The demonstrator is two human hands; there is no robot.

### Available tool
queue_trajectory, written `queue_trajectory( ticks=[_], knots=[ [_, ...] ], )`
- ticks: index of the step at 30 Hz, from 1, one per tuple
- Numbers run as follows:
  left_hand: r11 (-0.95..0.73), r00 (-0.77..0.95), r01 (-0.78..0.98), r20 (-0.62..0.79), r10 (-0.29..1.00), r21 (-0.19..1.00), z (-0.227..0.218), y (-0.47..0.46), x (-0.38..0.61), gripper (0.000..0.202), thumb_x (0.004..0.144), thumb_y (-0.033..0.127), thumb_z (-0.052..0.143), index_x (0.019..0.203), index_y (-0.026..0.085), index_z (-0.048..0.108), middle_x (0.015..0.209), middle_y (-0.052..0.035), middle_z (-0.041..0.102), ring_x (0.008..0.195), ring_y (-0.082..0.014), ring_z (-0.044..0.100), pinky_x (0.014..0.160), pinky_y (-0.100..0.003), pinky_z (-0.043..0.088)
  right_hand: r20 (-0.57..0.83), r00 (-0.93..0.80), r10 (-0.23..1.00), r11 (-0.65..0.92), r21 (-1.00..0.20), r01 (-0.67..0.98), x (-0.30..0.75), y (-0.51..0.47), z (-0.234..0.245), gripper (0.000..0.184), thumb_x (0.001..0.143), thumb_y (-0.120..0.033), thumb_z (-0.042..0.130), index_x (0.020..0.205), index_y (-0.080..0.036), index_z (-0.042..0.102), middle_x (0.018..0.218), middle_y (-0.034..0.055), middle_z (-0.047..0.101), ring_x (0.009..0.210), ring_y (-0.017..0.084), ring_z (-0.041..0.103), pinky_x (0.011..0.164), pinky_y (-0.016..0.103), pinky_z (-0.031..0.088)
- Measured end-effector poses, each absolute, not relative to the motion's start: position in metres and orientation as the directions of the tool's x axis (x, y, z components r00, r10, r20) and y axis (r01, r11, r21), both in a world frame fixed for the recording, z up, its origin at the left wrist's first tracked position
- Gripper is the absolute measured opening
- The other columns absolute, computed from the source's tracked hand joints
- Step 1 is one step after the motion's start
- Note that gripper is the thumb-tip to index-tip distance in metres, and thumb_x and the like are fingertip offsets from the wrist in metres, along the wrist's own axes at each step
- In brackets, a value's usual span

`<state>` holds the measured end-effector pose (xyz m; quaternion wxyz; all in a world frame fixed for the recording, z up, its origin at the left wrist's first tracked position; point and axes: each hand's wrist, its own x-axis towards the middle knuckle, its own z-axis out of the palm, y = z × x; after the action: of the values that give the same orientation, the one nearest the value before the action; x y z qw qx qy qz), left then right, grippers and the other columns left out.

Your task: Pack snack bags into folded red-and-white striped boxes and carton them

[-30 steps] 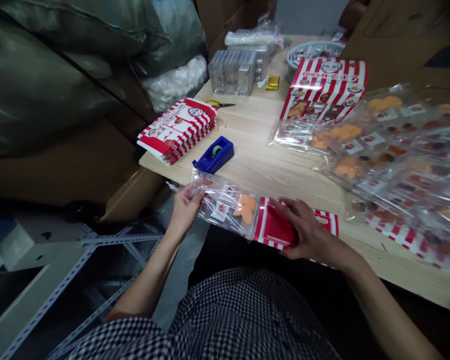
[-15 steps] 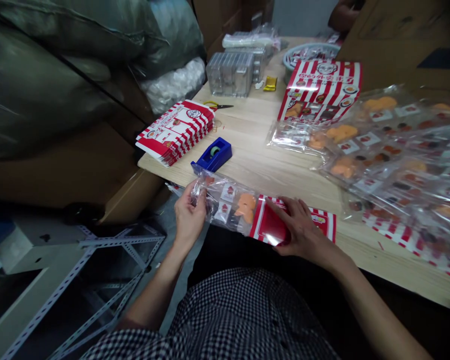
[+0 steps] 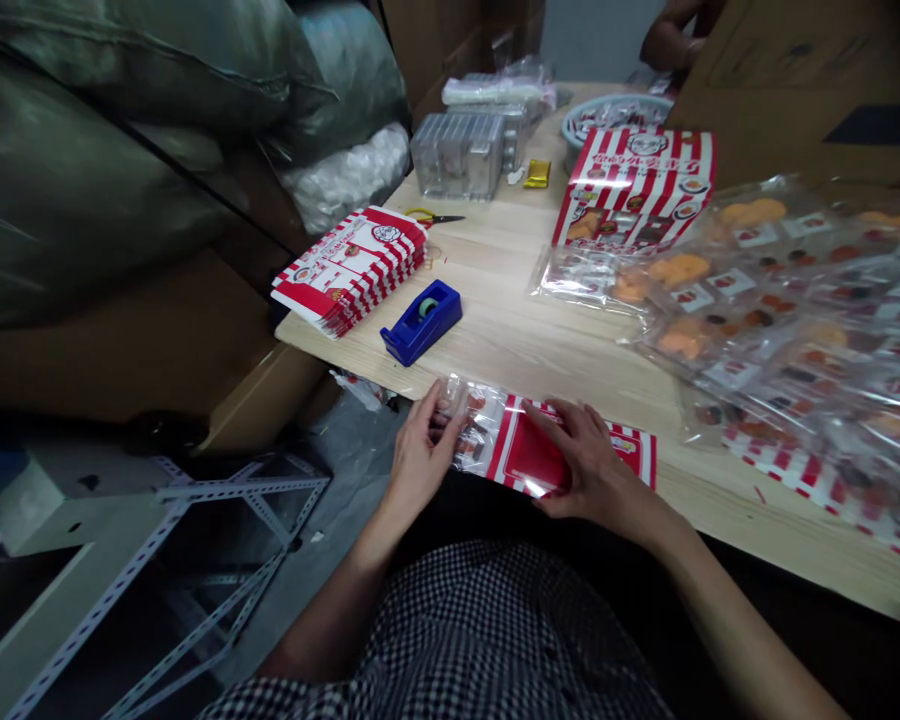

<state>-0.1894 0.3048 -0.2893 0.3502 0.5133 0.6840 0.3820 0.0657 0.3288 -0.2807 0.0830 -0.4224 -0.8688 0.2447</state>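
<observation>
My left hand [image 3: 424, 455] grips the near end of a clear plastic bag [image 3: 474, 425] of small printed cards and toy food pieces. The bag's far end is inserted into a flat red-and-white striped cardboard box [image 3: 529, 452], and the orange piece inside is hidden. My right hand [image 3: 596, 465] holds that box on the red panel, fingers spread across it. Both hands sit at the near edge of the light wooden table [image 3: 510, 345].
A blue tape dispenser [image 3: 421, 322], a stack of flat striped boxes [image 3: 349, 270], and scissors [image 3: 431, 217] lie ahead. A built-up striped box [image 3: 634, 190] and heaped filled bags [image 3: 795, 310] lie to the right. A co-worker's hand [image 3: 675, 40] shows at the far end.
My left hand has moved right, pushing the bag into the striped box. The orange piece has gone from view, and less of the bag shows.
</observation>
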Motion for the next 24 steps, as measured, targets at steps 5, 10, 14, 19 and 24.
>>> queue_trajectory(
  ticks=[5,10,14,19,24],
  knots=[
    [0.202,-0.190,0.318,-0.146,0.971,0.926,-0.276,0.313,-0.195,0.029,0.088,0.026,0.067,0.115,0.017,0.075,0.110,-0.0100,0.076,0.097,-0.0225,0.071,0.091,-0.033,0.053,-0.009,-0.586,0.810,0.509,-0.486,0.711,0.057,0.326,-0.283,0.111,0.070,-0.034,0.082,0.160,-0.029,0.019,0.151,0.0187,0.034,0.144,0.040,0.031,0.122,0.064,0.015],
    [0.310,-0.027,0.019,-0.310,0.950,0.950,-0.271,0.317,-0.178,0.033,0.084,0.024,0.071,0.116,0.015,0.074,0.103,-0.0106,0.078,0.089,-0.0201,0.072,0.084,-0.031,0.055,0.080,-0.518,0.851,0.484,-0.500,0.718,0.045,0.318,-0.275,0.114,0.067,-0.036,0.084,0.160,-0.030,0.018,0.148,0.0179,0.034,0.141,0.041,0.034,0.122,0.065,0.015],
    [0.338,0.256,-0.053,-0.315,0.914,0.940,-0.254,0.326,-0.178,0.034,0.085,0.023,0.070,0.118,0.016,0.073,0.105,-0.0108,0.077,0.090,-0.0197,0.072,0.085,-0.033,0.056,0.149,-0.466,0.872,0.466,-0.547,0.696,0.044,0.307,-0.267,0.116,0.067,-0.035,0.083,0.161,-0.034,0.015,0.149,0.0159,0.031,0.138,0.043,0.035,0.117,0.069,0.025],
    [0.000,0.181,0.177,-0.032,0.983,0.984,-0.217,0.327,-0.178,0.035,0.090,0.025,0.068,0.126,0.024,0.070,0.125,-0.0094,0.070,0.117,-0.0237,0.065,0.107,-0.041,0.047,0.196,-0.263,0.945,0.324,-0.675,0.663,0.039,0.293,-0.259,0.122,0.066,-0.034,0.084,0.161,-0.037,0.009,0.149,0.0125,0.031,0.138,0.039,0.037,0.113,0.064,0.036],
    [0.027,0.111,-0.056,-0.021,0.994,0.998,-0.214,0.307,-0.153,0.081,0.081,0.030,0.080,0.151,0.029,0.041,0.152,-0.0095,0.051,0.133,-0.0264,0.055,0.112,-0.041,0.044,0.240,0.162,0.957,0.082,-0.760,0.645,0.019,0.270,-0.246,0.131,0.064,-0.042,0.088,0.162,-0.035,0.002,0.148,0.0143,0.029,0.138,0.039,0.036,0.110,0.064,0.040]
  ],
)
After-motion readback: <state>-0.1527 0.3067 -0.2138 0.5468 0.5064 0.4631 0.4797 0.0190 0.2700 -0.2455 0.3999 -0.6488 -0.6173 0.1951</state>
